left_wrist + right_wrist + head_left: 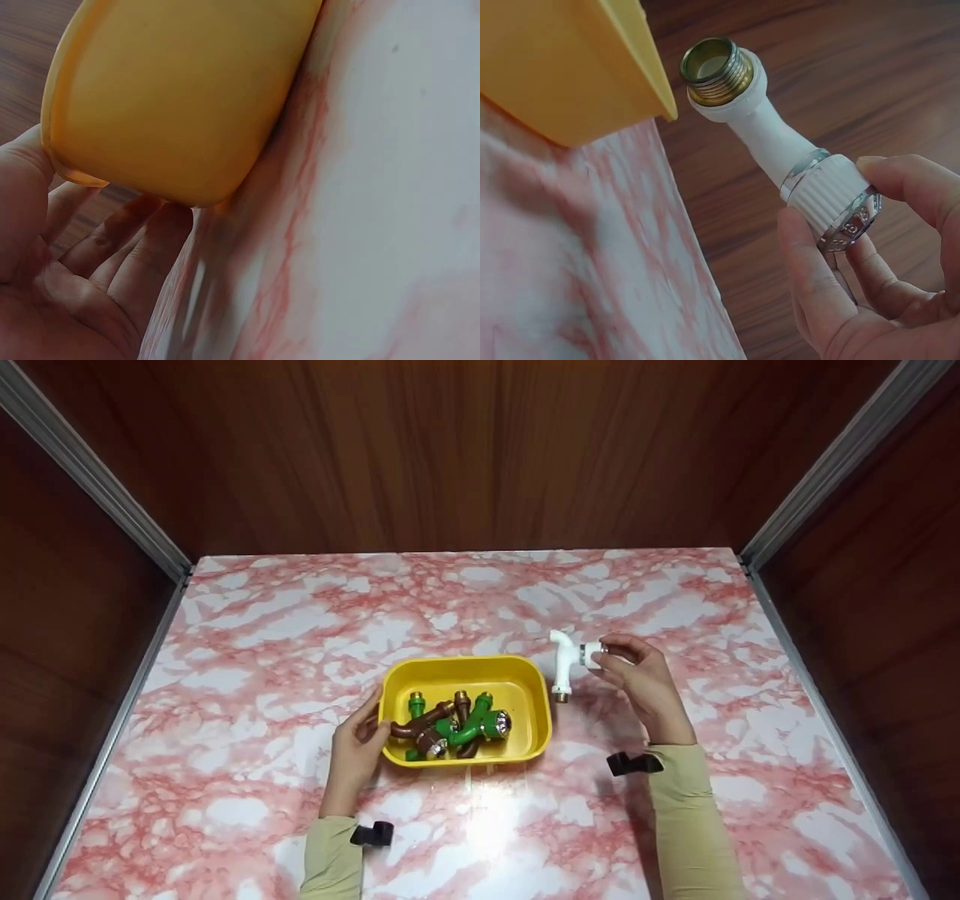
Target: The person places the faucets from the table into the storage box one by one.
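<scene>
A white tap with a brass threaded end hangs just right of the yellow plastic basin. My right hand pinches its ribbed white knob between thumb and fingers, and the right wrist view shows the chrome cap of the knob. At the basin's left end, my left hand holds the wall, thumb at the rim and fingers against the outside, as the left wrist view also shows. Inside the basin lie several green taps and brown taps, heaped toward its left and partly hiding one another.
The basin stands on a red-and-white marbled tabletop. Dark wooden panels rise behind and on both sides, with metal strips along the corners. Black straps sit at both sleeve cuffs.
</scene>
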{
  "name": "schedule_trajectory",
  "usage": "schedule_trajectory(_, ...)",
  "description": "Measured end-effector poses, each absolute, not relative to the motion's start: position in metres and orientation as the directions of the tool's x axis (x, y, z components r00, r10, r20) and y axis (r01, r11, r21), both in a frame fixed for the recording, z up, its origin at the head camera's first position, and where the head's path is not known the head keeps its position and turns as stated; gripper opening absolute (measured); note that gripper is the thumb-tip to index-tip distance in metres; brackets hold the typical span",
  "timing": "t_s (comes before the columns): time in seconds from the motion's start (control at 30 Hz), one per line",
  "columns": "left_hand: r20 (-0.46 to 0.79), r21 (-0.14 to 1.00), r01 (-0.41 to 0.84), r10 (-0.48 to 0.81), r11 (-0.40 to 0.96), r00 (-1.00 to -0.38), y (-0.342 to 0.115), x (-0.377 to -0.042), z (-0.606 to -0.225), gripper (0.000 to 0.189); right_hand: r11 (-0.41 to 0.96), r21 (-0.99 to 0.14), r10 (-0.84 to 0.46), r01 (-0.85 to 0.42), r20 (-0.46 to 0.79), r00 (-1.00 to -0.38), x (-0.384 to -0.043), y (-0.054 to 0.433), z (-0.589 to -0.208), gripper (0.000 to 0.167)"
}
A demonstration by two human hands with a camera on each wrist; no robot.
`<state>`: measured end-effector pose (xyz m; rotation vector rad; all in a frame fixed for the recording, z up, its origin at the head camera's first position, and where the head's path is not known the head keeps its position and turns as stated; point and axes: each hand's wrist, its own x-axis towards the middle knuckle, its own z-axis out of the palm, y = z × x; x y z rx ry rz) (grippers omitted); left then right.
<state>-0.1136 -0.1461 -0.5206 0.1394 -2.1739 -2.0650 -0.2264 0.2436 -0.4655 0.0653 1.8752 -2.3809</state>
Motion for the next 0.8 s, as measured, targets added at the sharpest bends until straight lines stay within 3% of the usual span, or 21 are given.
schedule_trajectory(0.47, 0.019, 0.999, 0.012, -0.157, 0.046, -0.987, -0.146, -0.113, -0.516, 0.054, -0.194, -0.974, -0.111, 0.119, -0.099, -0.989, -0.223, 0.228, -0.456, 0.049)
schedule_trajectory(0.8, -0.012, 0.999, -0.019, -0.161, 0.040, -0.987, -0.146, -0.113, -0.517, 0.055, -0.202, -0.972, -0.143, 0.117, -0.089, -0.986, -0.220, 0.211, -0.454, 0.039)
